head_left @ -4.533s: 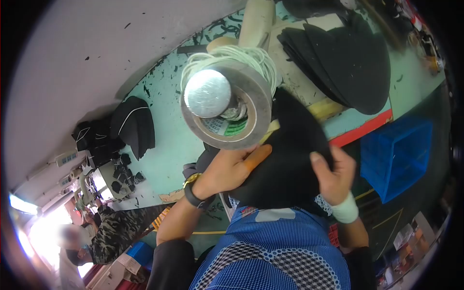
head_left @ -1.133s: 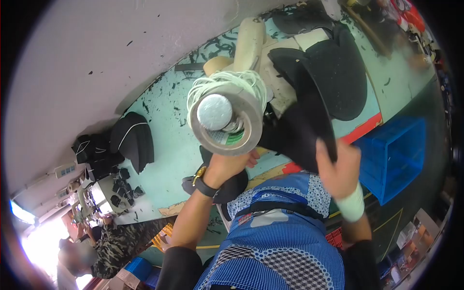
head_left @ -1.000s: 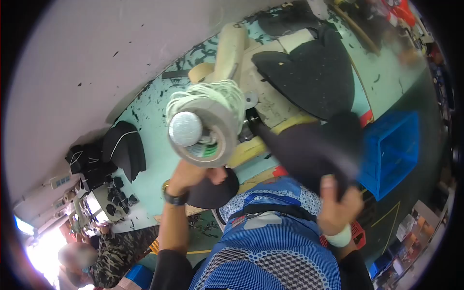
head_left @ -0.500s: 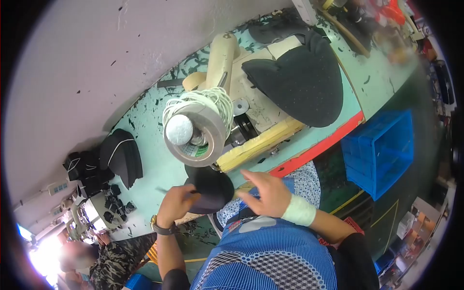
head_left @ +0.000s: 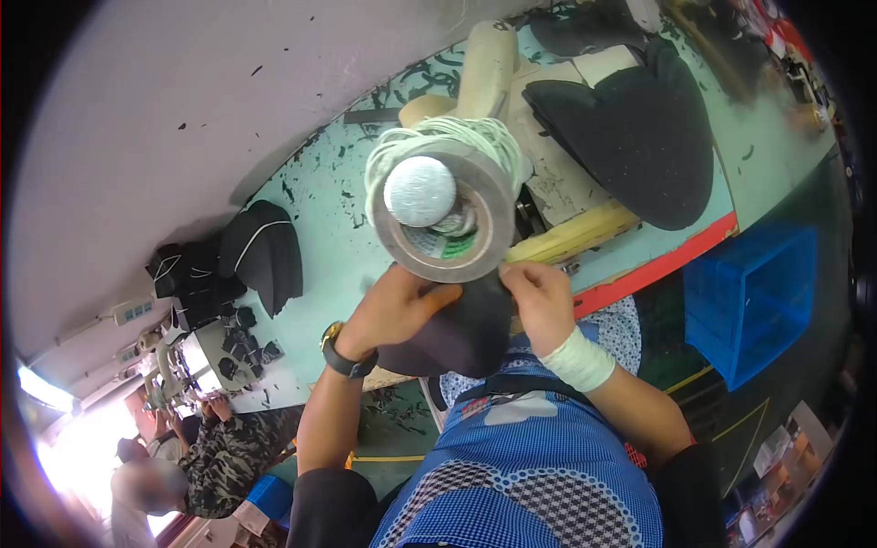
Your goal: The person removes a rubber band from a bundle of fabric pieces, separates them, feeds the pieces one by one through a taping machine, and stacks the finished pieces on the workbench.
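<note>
Below the tape roll and cord coil, a dark curved piece [head_left: 457, 336] lies in front of me. My left hand [head_left: 397, 312], with an orange-covered finger and a watch at the wrist, rests on its left side, fingers partly hidden by the roll. At its upper right edge, my right hand [head_left: 541, 301], wrist wrapped in white, pinches the piece between thumb and fingers. The grey tape roll [head_left: 393, 247] and pale cord [head_left: 466, 137] hide part of the machine [head_left: 489, 78]. A yellow padded bar [head_left: 580, 233] runs to the right of my right hand.
A stack of black pieces [head_left: 639, 137] lies at the table's right. More black pieces [head_left: 267, 251] are at the left, one with a white cord. A blue crate [head_left: 749, 301] stands below the red table edge [head_left: 639, 274]. A co-worker in camouflage [head_left: 242, 452] sits at lower left.
The large dark piece earlier in my right hand has left it. Both hands have since come together at the smaller dark piece, my right hand moving in from the right.
</note>
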Demonstrator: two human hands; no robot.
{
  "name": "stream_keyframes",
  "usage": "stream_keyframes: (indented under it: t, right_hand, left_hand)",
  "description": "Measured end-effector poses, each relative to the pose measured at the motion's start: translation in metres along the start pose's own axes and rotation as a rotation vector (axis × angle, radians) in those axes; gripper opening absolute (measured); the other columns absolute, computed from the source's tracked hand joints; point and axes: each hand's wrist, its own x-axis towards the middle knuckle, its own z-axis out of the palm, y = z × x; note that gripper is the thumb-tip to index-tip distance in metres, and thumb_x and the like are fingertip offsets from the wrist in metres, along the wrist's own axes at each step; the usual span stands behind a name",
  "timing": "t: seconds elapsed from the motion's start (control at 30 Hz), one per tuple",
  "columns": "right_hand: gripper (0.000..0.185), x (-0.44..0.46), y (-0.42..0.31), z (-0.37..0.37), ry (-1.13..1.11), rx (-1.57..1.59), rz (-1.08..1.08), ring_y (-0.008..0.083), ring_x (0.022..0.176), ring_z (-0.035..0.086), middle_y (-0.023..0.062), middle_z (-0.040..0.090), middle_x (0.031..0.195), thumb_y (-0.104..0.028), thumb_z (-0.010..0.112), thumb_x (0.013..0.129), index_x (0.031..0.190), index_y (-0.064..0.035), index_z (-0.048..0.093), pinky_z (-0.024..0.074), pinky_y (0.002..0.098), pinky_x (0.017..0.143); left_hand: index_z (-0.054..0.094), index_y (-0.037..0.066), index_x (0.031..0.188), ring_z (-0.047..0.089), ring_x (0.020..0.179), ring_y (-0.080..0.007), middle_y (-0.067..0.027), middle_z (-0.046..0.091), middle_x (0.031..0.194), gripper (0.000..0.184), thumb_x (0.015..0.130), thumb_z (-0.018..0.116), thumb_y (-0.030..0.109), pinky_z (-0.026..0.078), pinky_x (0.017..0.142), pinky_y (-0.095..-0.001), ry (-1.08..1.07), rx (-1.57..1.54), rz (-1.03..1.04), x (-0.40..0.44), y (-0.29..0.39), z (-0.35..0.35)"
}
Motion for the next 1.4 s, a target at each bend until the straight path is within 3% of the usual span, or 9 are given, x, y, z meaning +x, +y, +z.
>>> stream_keyframes:
  t: [0.1, 0.23, 0.37, 0.63, 0.9, 1.1, 1.17, 1.23, 1.4]
  right_hand:
    - [0.021, -0.010, 0.014, 0.003, 0.008, 0.251, -0.008, 0.0081, 0.063, 0.058, 0.0022, 0.063, 0.070, -0.016, 0.062, 0.090, 0.087, 0.0051, 0.064, 0.0485, 0.0238, 0.063]
    - [0.019, -0.032, 0.008, -0.026, -0.072, -0.119, -0.169, 0.0080, 0.065, 0.059, 0.0044, 0.066, 0.074, -0.014, 0.063, 0.089, 0.093, 0.0053, 0.065, 0.0479, 0.0237, 0.064]
    - [0.018, -0.059, -0.048, -0.070, 0.247, -0.146, -0.248, 0.0088, 0.068, 0.060, 0.0076, 0.068, 0.075, -0.010, 0.065, 0.087, 0.096, 0.0048, 0.066, 0.0485, 0.0271, 0.063]
    - [0.013, -0.028, -0.064, -0.066, 0.243, -0.704, -0.562, 0.0269, 0.053, 0.062, 0.0175, 0.062, 0.066, -0.008, 0.060, 0.088, 0.087, 0.0035, 0.065, 0.0449, 0.0326, 0.050]
    - [0.013, -0.037, -0.088, -0.079, 0.320, -0.546, -0.463, 0.0257, 0.055, 0.065, 0.0161, 0.064, 0.065, -0.008, 0.061, 0.087, 0.091, 0.0035, 0.065, 0.0461, 0.0336, 0.052]
    - [0.013, -0.106, -0.078, -0.072, 0.425, -0.630, -0.525, 0.0232, 0.066, 0.068, 0.0195, 0.068, 0.077, -0.001, 0.058, 0.087, 0.094, 0.0059, 0.066, 0.0492, 0.0274, 0.057]
    - [0.018, -0.090, -0.105, -0.086, 0.906, -0.192, -0.864, 0.0293, 0.080, 0.069, 0.0223, 0.068, 0.088, 0.001, 0.054, 0.090, 0.103, 0.0081, 0.064, 0.0521, 0.0309, 0.075]
    - [0.027, -0.075, -0.093, -0.121, 0.878, -1.099, -1.024, 0.0351, 0.104, 0.063, 0.0264, 0.064, 0.104, 0.002, 0.054, 0.088, 0.114, 0.0079, 0.060, 0.0453, 0.0400, 0.097]
    - [0.046, 0.018, -0.069, -0.099, 0.641, -1.466, -0.746, 0.0462, 0.127, 0.041, 0.0304, 0.044, 0.133, -0.010, 0.063, 0.081, 0.124, 0.0054, 0.053, 0.0346, 0.0516, 0.107]
  left_hand:
    - [0.063, 0.001, 0.086, 0.061, 0.066, -0.0146, -0.0089, 0.057, 0.066, 0.017, 0.091, 0.061, 0.017, 0.047, 0.065, -0.0288, 0.562, 0.675, 0.454, 0.023, -0.005, 0.008]
    - [0.062, 0.001, 0.087, 0.062, 0.070, -0.0110, -0.0060, 0.060, 0.069, 0.019, 0.094, 0.058, 0.019, 0.049, 0.066, -0.0269, 0.570, 0.664, 0.532, 0.032, 0.008, 0.035]
    - [0.061, -0.001, 0.095, 0.065, 0.068, -0.0161, -0.0082, 0.066, 0.074, 0.023, 0.096, 0.055, 0.021, 0.052, 0.062, -0.0269, -0.058, -0.139, 0.134, -0.001, 0.013, 0.013]
    - [0.055, -0.006, 0.096, 0.063, 0.055, -0.0177, -0.0122, 0.064, 0.071, 0.031, 0.099, 0.046, 0.024, 0.052, 0.050, -0.0263, -0.023, -0.165, -0.228, 0.033, 0.014, 0.002]
    - [0.057, -0.005, 0.093, 0.064, 0.057, -0.0187, -0.0133, 0.065, 0.072, 0.032, 0.100, 0.044, 0.023, 0.052, 0.051, -0.0272, 0.196, -0.357, -0.114, 0.041, 0.009, 0.048]
    - [0.060, -0.004, 0.090, 0.064, 0.058, -0.0193, -0.0122, 0.064, 0.070, 0.028, 0.100, 0.046, 0.018, 0.053, 0.053, -0.0285, 0.027, -0.362, -0.020, 0.009, 0.000, -0.001]
    - [0.060, -0.003, 0.089, 0.063, 0.058, -0.0187, -0.0098, 0.062, 0.066, 0.024, 0.098, 0.050, 0.017, 0.052, 0.055, -0.0293, 0.153, -0.334, 0.068, -0.022, 0.027, -0.015]
    - [0.061, -0.004, 0.096, 0.064, 0.069, -0.0171, -0.0121, 0.065, 0.076, 0.015, 0.090, 0.057, 0.009, 0.051, 0.064, -0.0282, 0.446, -0.254, 0.342, -0.049, 0.036, -0.028]
    - [0.063, -0.005, 0.106, 0.063, 0.097, -0.0281, -0.0174, 0.066, 0.102, 0.051, 0.078, 0.076, 0.036, 0.048, 0.088, -0.0380, 0.987, 0.303, 0.962, -0.052, 0.111, -0.018]
